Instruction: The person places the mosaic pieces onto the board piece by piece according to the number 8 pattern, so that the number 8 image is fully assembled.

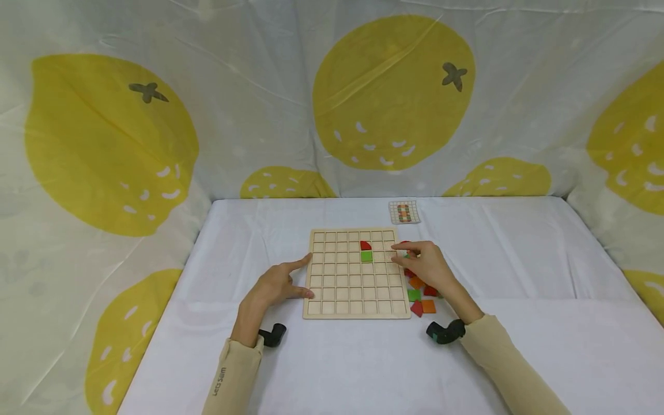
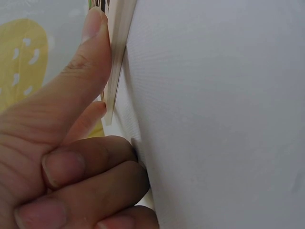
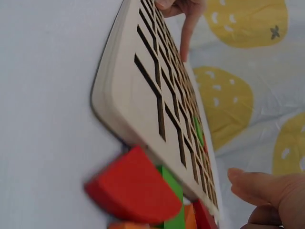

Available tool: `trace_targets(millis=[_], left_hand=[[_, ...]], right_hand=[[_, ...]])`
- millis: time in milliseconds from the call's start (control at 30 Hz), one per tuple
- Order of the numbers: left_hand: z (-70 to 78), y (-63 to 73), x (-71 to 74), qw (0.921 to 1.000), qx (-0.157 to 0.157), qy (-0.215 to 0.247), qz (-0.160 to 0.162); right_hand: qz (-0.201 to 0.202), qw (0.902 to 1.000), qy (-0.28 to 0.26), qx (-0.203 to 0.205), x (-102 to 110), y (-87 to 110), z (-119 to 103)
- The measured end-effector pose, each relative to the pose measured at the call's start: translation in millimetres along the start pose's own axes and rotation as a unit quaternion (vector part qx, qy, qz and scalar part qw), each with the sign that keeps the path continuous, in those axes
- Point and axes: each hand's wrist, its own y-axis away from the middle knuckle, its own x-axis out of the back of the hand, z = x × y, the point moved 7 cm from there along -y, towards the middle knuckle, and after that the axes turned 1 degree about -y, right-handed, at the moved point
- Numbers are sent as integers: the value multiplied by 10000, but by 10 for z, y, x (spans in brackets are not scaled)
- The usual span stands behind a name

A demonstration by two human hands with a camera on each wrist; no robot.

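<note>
- Right of the left hand (image 1: pixel 280 282), its thumb and forefinger stretched against the edge, lies a grid board (image 1: pixel 329 293).
- Left of the right hand (image 1: pixel 429 266) (fingertips parted, gripping nothing), a green square (image 1: pixel 366 256) and red quarter-circle (image 1: pixel 365 246) occupy board cells.
- Under and nearer than that hand: loose pieces (image 1: pixel 428 306).

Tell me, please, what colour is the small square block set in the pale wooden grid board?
The square block is green, showing best in the head view.
</note>
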Motion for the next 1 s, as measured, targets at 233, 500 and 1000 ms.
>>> trace_targets(millis=[233,500,1000], left_hand=[[2,23,12,10000,6,24,35],[19,14,15,10000,-37,14,35],[12,13,7,10000,-5,57,4]], right_hand=[[131,9982,136,-565,259,198,274],[18,9985,165,-529,339,286,350],[-379,9986,284,-244,250,284,315]])
